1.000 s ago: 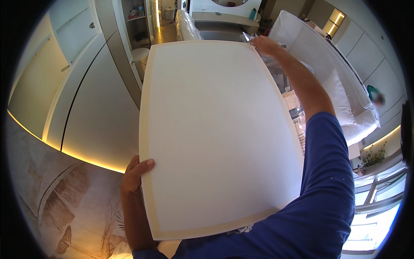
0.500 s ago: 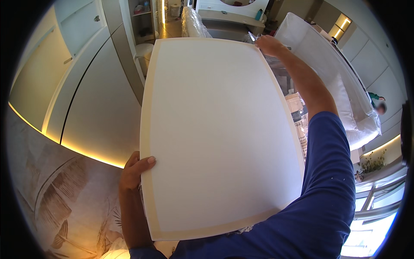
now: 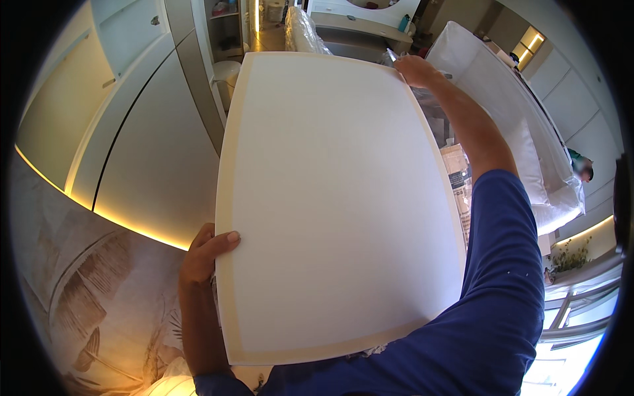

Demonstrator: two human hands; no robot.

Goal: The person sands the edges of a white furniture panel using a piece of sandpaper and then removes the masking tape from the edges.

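Observation:
A large flat white panel [image 3: 343, 204] with a cream border fills the middle, its near edge against my blue shirt. My left hand [image 3: 206, 254] grips its left edge, thumb lying on the face and the other fingers behind, mostly out of sight. At the far right corner my right hand [image 3: 416, 70] is closed around the edge, arm stretched along the panel's right side. Something small and silvery [image 3: 392, 55] shows beside those fingertips; I cannot make out what it is. The underside of the panel is hidden.
On the right stands a plastic-covered sofa [image 3: 522, 132], with a brown printed carton [image 3: 457, 178] between it and the panel. White cabinet doors [image 3: 158, 145] line the left wall. Beyond lie a plastic-wrapped item [image 3: 302, 32] and a dressing table [image 3: 363, 28]. Another person [image 3: 581, 165] is at far right.
The panel's far edge has shifted slightly up and right in view, along with the background. My left hand sits a little higher and further left. Both hands keep their hold.

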